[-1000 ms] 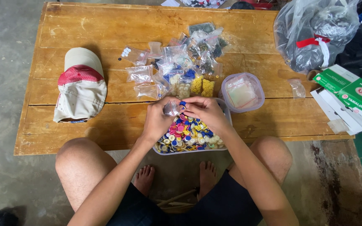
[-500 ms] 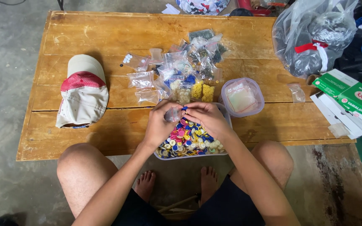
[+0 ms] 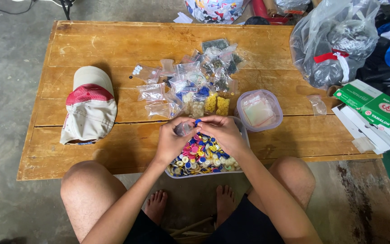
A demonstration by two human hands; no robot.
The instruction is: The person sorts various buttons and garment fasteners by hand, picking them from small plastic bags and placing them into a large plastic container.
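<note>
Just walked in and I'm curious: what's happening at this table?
A person sits at a wooden table with both hands over a tub of coloured buttons. The left hand holds a small clear bag, and the right hand pinches a blue button at its mouth. Filled bags are piled behind, with a cap to the left.

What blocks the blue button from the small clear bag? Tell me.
Nothing visible. The right hand pinches the blue button right beside the small clear bag held by the left hand, above the button container.
</note>
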